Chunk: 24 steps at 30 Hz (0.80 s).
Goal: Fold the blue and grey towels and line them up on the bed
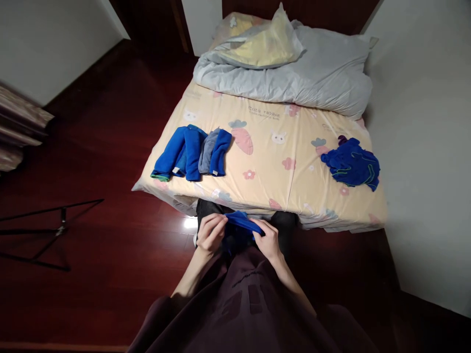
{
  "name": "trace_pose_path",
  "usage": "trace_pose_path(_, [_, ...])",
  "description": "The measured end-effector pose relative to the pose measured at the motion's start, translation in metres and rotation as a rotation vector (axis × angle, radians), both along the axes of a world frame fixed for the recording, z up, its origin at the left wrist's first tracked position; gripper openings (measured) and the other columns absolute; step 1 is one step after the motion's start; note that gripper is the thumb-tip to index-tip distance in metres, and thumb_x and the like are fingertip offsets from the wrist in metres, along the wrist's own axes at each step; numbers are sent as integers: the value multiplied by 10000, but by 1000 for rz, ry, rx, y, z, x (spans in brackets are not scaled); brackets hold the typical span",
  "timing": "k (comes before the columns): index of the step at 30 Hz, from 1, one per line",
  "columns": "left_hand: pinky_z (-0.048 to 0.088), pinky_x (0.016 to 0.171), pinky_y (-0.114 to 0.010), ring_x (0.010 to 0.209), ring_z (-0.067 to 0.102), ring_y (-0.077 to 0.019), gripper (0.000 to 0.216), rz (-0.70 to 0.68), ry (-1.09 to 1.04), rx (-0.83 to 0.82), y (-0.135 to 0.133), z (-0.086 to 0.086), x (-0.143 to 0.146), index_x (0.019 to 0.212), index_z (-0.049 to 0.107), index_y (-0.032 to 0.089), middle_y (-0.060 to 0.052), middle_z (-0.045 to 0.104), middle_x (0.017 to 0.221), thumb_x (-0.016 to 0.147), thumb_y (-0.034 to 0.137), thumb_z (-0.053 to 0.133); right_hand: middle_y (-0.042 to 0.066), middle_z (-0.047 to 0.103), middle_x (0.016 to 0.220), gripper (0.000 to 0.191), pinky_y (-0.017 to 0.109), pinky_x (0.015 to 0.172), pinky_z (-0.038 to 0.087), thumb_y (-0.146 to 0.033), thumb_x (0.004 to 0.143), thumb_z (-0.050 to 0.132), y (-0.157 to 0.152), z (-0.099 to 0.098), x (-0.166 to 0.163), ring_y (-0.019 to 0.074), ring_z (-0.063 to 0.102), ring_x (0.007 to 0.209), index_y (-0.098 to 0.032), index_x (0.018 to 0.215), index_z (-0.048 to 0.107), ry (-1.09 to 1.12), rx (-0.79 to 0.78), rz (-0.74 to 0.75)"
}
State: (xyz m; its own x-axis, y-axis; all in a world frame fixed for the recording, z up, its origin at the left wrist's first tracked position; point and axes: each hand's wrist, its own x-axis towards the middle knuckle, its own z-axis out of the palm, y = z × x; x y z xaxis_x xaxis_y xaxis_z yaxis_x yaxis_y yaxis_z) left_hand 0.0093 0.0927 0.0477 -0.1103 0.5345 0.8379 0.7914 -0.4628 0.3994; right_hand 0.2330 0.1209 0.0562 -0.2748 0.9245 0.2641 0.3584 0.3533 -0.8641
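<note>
A blue cloth (241,220), apparently a towel, is stretched between my two hands, close to my body and just off the bed's near edge. Its left end is pinched in my left hand (212,232), while the right end is gripped by my right hand (267,237). The lower part of the cloth hangs down over my lap and is partly hidden. On the bed's left side lie several folded blue and grey towels (193,153) in an overlapping row. At the right, a crumpled heap of blue cloths (352,164) with green edging lies on the sheet.
The bed (265,166) has a cream sheet printed with rabbits and carrots. A grey quilt (316,68) and a yellow pillow (261,46) are at its far end. Black tripod legs (61,229) stand on the dark red floor to the left; a wall (427,147) borders the right.
</note>
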Motion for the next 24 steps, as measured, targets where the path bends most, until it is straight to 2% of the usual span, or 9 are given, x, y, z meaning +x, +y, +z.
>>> trace_pose_path(2, [636,746,-380,903,720,-218,159,112,6,4,5,2,-17,1075,757,213,-90,733,900,981,166,638,53,784,1114,422,378,991,610,-65,904,535,1,3,1,217,750,1030,-264,1188,775,-33,35,-48])
trace_pose_path(5, [613,747,-377,851,698,-208,116,255,6,-40,10,7,-45,971,765,204,-93,717,845,967,201,650,70,752,1081,386,382,984,591,-39,866,531,6,7,7,225,716,1032,-244,1075,783,-117,102,-163])
trace_pose_path(8, [599,774,-382,864,693,-213,121,356,-21,-85,8,11,-72,952,769,199,-103,709,859,954,214,648,85,696,1064,364,373,961,573,-21,816,521,11,9,18,228,678,1025,-228,994,762,-169,148,-239])
trace_pose_path(11, [593,809,-395,865,690,-213,137,457,-75,-142,2,13,-88,930,768,194,-112,693,903,951,242,642,70,643,993,353,327,874,564,-8,768,499,11,9,29,206,664,935,-218,953,713,-178,130,-265])
trace_pose_path(16, [591,834,-414,910,682,-232,246,615,-198,-255,-6,17,-100,960,753,157,-147,651,1011,981,340,589,17,623,848,226,270,749,506,-45,777,519,3,7,42,172,626,770,-232,843,628,-234,38,-165])
trace_pose_path(19, [564,783,-373,914,684,-235,308,673,-152,-317,-11,17,-110,1053,737,130,-173,671,1039,1009,344,520,-6,620,773,168,249,689,464,-75,794,543,-3,7,49,154,599,694,-233,773,597,-312,-34,-127])
trace_pose_path(21, [521,713,-329,798,675,-210,323,689,-77,-383,-15,16,-118,1077,731,123,-156,700,946,1010,341,502,-15,624,745,138,242,658,445,-103,806,579,-8,8,55,144,588,659,-230,753,592,-340,-89,-108])
trace_pose_path(24, [419,597,-277,589,595,-162,316,686,-15,-488,-20,15,-126,1069,725,134,-92,700,768,980,357,521,-25,645,727,154,238,632,443,-256,811,757,-13,11,70,145,597,642,-226,761,615,-351,-178,-42])
